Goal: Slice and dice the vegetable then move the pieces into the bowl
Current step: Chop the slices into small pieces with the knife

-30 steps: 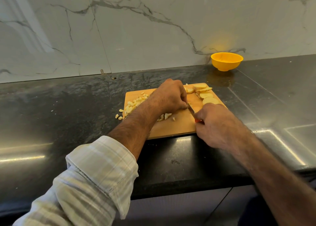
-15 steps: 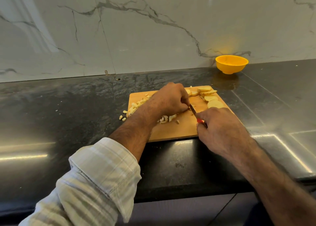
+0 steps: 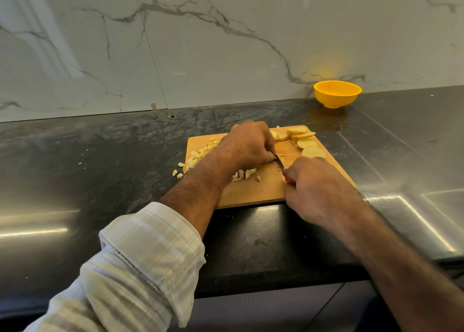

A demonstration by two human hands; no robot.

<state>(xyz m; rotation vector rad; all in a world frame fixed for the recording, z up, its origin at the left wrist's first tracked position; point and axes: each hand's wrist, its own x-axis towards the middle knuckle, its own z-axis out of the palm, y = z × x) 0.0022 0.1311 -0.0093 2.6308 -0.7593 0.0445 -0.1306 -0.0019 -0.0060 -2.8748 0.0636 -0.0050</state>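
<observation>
Dark stone counter [image 3: 113, 156] under a white veined marble wall [image 3: 200, 43]; dicing under way on a wooden cutting board [image 3: 253, 193].

Left hand [image 3: 247, 144], fingers curled down, presses on vegetable pieces at mid-board; what lies under the palm is hidden. Right hand [image 3: 319, 191] grips a knife [image 3: 280, 161] with a red handle mostly hidden in the fist, the blade's tip meeting the left fingertips. Diced pieces [image 3: 198, 154] are heaped at the board's left end, a few spilled onto the counter just beside it; more dice sit below the left wrist. Round slices [image 3: 305, 143] lie overlapped at the far right corner. Yellow bowl [image 3: 337, 93] stands well apart, against the wall. Left sleeve [image 3: 140, 264], pale plaid, rolled back.
</observation>
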